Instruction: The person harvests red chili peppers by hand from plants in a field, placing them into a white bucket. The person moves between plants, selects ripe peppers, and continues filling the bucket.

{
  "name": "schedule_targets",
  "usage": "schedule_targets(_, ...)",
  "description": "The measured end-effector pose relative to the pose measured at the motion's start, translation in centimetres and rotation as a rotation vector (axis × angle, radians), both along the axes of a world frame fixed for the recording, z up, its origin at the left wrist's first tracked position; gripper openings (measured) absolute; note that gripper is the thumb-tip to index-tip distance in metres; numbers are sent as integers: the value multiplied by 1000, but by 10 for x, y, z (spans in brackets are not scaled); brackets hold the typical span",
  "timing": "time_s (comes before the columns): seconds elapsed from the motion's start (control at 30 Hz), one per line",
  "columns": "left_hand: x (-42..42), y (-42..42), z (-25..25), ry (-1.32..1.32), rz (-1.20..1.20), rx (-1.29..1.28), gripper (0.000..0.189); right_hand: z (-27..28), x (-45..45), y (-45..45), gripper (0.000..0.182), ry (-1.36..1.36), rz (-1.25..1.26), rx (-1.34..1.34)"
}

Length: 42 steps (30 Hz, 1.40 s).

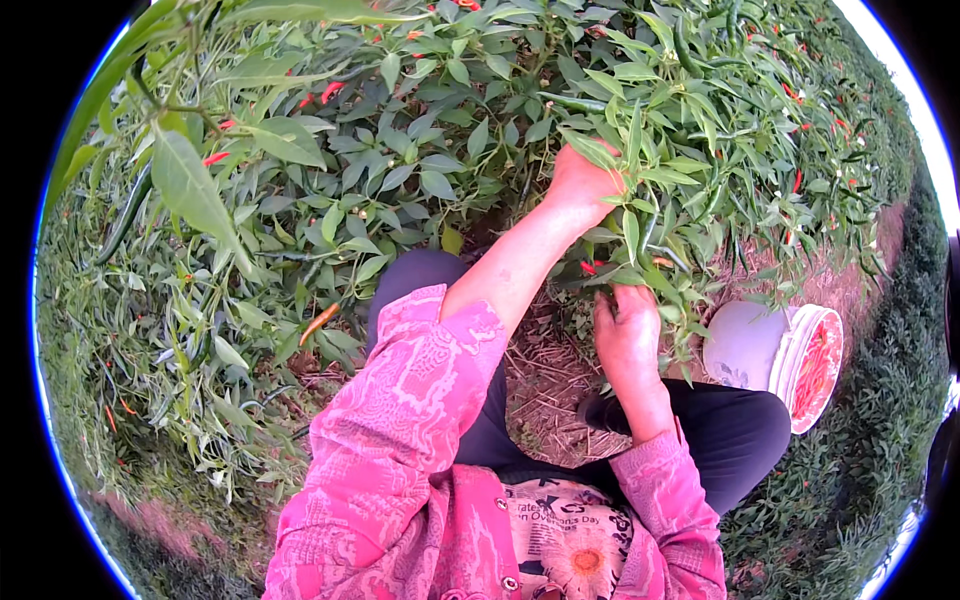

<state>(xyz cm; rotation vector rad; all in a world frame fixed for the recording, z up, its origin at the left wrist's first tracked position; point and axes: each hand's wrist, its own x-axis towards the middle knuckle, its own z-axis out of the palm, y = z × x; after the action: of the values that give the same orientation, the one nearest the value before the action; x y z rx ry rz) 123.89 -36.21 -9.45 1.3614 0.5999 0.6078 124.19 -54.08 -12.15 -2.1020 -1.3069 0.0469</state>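
My left hand (583,180) reaches into a chili pepper plant (637,161), its fingers curled in among the leaves and hidden by them. Below it, my right hand (631,326) is raised against the underside of the same foliage, thumb and fingertips at the lower leaves. Leaves cover those fingertips, so what they grip does not show. Just above the right hand, red chili peppers (591,267) hang partly hidden. An orange chili (663,262) shows a little to their right. Green chilies, such as a long one (684,49), hang higher on the plant.
At the right, a white plastic bucket (742,341) lies tilted, its mouth facing right, with red chilies (814,367) inside. It sits beside my bent knee (750,442). Leafy stems (187,180) rise close at the left. Straw-strewn soil (551,397) lies between my legs.
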Motion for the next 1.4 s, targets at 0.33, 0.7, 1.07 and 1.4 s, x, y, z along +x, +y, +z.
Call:
schedule_targets(0.33,4,1,-13,-34,2,26,30,-25,9,23,22,-459,-27,-220)
schedule_targets(0.7,17,-3,-40,-129,72,1,37,1,6,15,11,758,185,55)
schedule_targets(1.07,16,1,-34,59,-7,58,35,-20,14,2,18,774,141,-179)
schedule_targets(1.4,15,4,-49,95,-42,94,18,-11,-4,16,15,1856,6,-70)
